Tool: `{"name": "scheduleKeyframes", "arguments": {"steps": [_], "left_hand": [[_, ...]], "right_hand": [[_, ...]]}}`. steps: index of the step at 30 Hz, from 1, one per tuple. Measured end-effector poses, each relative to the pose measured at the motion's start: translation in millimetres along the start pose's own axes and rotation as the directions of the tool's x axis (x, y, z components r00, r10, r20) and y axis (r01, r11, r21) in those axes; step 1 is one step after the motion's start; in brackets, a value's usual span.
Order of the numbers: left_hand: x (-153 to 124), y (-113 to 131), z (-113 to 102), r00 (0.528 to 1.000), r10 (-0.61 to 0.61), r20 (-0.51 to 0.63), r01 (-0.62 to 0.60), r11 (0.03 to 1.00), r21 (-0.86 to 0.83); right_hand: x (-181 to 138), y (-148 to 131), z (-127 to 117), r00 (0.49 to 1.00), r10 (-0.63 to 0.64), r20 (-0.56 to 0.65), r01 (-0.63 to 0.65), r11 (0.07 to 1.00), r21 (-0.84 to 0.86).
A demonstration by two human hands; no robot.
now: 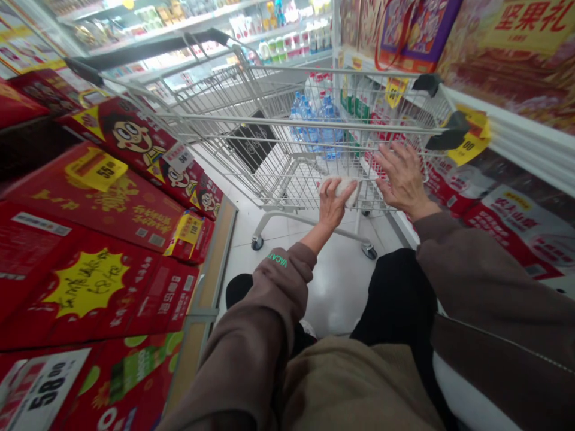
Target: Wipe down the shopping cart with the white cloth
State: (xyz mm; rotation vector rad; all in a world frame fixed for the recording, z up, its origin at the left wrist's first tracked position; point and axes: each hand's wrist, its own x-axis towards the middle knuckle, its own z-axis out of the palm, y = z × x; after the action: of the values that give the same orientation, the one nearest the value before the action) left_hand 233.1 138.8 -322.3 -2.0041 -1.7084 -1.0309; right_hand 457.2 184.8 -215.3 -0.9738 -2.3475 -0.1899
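A wire shopping cart (211, 129) stands across the aisle in front of me, its side toward me. My left hand (331, 202) is closed around a white cloth (348, 190), pressed near the lower wires of the basket. To its right, my right hand (399, 176) holds nothing; its fingers are spread near the wires at the cart's right end. Whether the right fingertips touch the wires I cannot tell. A dark panel (252, 140) sits on the cart's far wire side.
Red gift boxes (135, 221) with yellow price tags are stacked at left. Bottled water packs (317, 123) stand beyond the cart. Shelves with wrapped drink packs (516, 221) line the right side. Refrigerated shelves (287, 39) run along the back. The cart's wheels (257, 243) rest on pale tiles.
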Motion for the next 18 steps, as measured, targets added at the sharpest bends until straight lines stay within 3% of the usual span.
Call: {"name": "scheduleKeyframes", "arguments": {"steps": [5, 8, 13, 18], "left_hand": [[-18.2, -0.8, 10.7, 0.99, -0.052, 0.131, 0.055, 0.998, -0.015], [-26.0, 3.2, 10.6, 0.989, -0.08, 0.125, 0.083, 0.996, -0.019], [2.8, 25.1, 8.3, 0.998, -0.037, 0.048, 0.039, 0.999, -0.026], [0.6, 27.5, 14.1, 0.988, -0.07, 0.14, 0.067, 0.997, 0.024]], "right_hand": [[1.9, 10.8, -5.5, 0.996, -0.063, 0.067, 0.063, 0.998, 0.001], [-6.4, 19.5, 4.2, 0.992, -0.115, 0.061, 0.116, 0.993, -0.027], [-27.5, 31.3, 29.8, 0.988, -0.14, -0.066, 0.136, 0.989, -0.059], [-39.4, 32.5, 41.0, 0.989, -0.134, -0.071, 0.129, 0.99, -0.063]]}}
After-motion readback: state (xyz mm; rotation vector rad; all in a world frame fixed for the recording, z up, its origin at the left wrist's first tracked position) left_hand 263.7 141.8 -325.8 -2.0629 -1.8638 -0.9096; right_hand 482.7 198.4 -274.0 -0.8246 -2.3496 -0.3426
